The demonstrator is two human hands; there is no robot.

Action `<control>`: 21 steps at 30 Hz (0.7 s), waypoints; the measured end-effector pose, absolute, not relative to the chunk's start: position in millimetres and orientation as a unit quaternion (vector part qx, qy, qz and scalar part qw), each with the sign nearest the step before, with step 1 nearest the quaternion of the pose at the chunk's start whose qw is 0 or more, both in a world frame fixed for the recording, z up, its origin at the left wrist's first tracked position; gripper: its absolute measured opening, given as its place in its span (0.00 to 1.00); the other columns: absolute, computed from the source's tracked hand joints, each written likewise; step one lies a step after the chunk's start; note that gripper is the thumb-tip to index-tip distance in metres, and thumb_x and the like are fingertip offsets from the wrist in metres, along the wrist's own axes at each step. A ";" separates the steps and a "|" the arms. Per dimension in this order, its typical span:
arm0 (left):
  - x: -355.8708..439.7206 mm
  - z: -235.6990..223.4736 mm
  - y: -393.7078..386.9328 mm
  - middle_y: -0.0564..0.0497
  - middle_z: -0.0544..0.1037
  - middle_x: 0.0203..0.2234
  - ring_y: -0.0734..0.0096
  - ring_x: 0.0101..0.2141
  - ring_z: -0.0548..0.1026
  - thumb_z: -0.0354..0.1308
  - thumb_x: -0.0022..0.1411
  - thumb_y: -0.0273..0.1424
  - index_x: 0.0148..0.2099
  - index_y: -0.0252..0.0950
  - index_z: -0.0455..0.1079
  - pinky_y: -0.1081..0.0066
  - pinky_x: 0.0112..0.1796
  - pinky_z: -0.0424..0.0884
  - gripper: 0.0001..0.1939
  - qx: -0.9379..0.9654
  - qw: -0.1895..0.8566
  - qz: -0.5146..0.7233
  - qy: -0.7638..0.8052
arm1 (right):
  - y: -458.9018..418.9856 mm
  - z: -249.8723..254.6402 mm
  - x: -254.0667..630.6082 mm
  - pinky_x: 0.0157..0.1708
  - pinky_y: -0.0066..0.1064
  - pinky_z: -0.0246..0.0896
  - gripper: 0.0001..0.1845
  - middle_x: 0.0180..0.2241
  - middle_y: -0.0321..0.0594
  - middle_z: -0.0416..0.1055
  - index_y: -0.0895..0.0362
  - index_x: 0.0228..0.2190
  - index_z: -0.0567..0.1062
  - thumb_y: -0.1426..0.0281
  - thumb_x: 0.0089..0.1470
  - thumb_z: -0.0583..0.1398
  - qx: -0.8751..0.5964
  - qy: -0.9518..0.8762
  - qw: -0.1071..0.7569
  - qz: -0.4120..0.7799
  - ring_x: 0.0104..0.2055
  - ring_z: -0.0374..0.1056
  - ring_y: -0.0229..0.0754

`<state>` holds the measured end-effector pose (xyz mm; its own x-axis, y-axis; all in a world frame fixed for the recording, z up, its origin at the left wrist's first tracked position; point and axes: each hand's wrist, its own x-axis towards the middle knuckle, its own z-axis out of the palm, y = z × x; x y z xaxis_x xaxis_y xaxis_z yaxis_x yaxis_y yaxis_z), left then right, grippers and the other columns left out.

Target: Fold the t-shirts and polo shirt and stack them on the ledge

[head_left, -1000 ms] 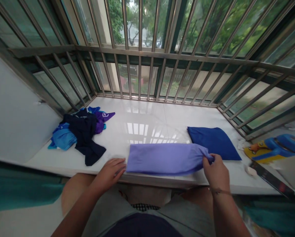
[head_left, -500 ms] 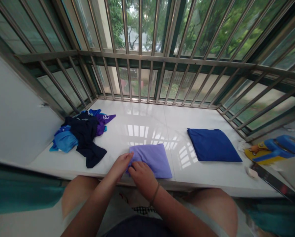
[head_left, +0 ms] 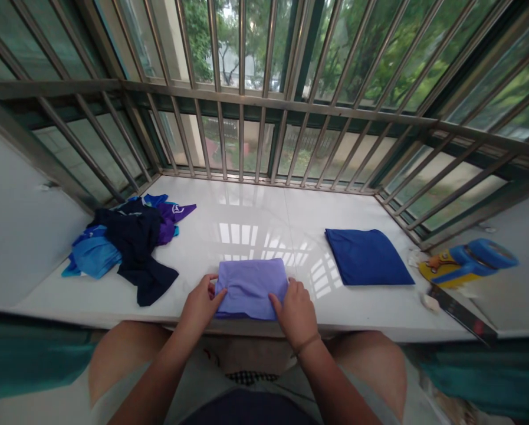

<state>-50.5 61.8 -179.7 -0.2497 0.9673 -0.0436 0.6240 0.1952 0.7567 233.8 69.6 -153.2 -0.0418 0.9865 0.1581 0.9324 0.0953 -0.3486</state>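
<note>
A folded lavender cloth (head_left: pixel 252 289) lies flat near the front edge of the white ledge, its lower layers just showing along the near side. My left hand (head_left: pixel 202 302) pinches its left edge, thumb on top and fingers at the side. At the opposite edge, my right hand (head_left: pixel 296 310) grips the cloth the same way, with a thin band around the wrist. Off to the right rests a folded dark blue cloth (head_left: pixel 368 258), touched by neither hand. Crumpled navy clothing (head_left: pixel 135 236) heaps up at the left, mixed with light blue clothing (head_left: pixel 98 254) and a purple piece (head_left: pixel 169 221).
Metal window bars (head_left: pixel 255 103) enclose the back and sides of the white ledge (head_left: pixel 246 203). At the right end stand a blue and yellow bottle (head_left: pixel 470 262), a dark flat box (head_left: pixel 463 316) and a small pale block (head_left: pixel 430 303). My knees are against the ledge's front.
My right hand has moved from the cloth's left corner to its right edge. The left hand stays at the left edge. The cloth now lies straighter, and the view has shifted slightly.
</note>
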 end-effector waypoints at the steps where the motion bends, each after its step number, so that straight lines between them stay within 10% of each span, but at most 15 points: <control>1: -49.3 -180.4 60.5 0.56 0.77 0.28 0.64 0.29 0.78 0.65 0.60 0.41 0.55 0.40 0.73 0.67 0.35 0.71 0.22 0.555 0.276 0.321 0.715 | 73.6 -156.5 238.6 0.48 0.48 0.71 0.21 0.48 0.61 0.77 0.60 0.51 0.75 0.56 0.67 0.63 -0.671 -0.716 0.167 0.099 0.49 0.75 0.61; 10: -53.6 -186.5 63.3 0.54 0.78 0.33 0.66 0.28 0.78 0.62 0.65 0.53 0.61 0.39 0.70 0.66 0.32 0.76 0.30 0.538 0.438 0.382 0.610 | 99.9 -124.3 278.4 0.42 0.35 0.68 0.15 0.38 0.42 0.80 0.54 0.48 0.72 0.58 0.67 0.56 -0.649 -0.655 0.272 0.275 0.41 0.78 0.49; 21: -63.5 -177.6 65.7 0.51 0.79 0.30 0.63 0.32 0.79 0.67 0.59 0.58 0.49 0.37 0.77 0.62 0.36 0.81 0.30 0.498 0.512 0.389 0.582 | 181.2 -45.1 464.3 0.36 0.37 0.65 0.21 0.37 0.44 0.79 0.53 0.47 0.74 0.50 0.64 0.60 -0.684 -0.628 0.346 0.132 0.35 0.73 0.48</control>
<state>-63.5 65.7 -177.6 0.0209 0.9780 -0.2075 0.1813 0.2004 0.9628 464.3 181.2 -45.1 0.1768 0.9510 0.2536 0.7674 0.0281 -0.6405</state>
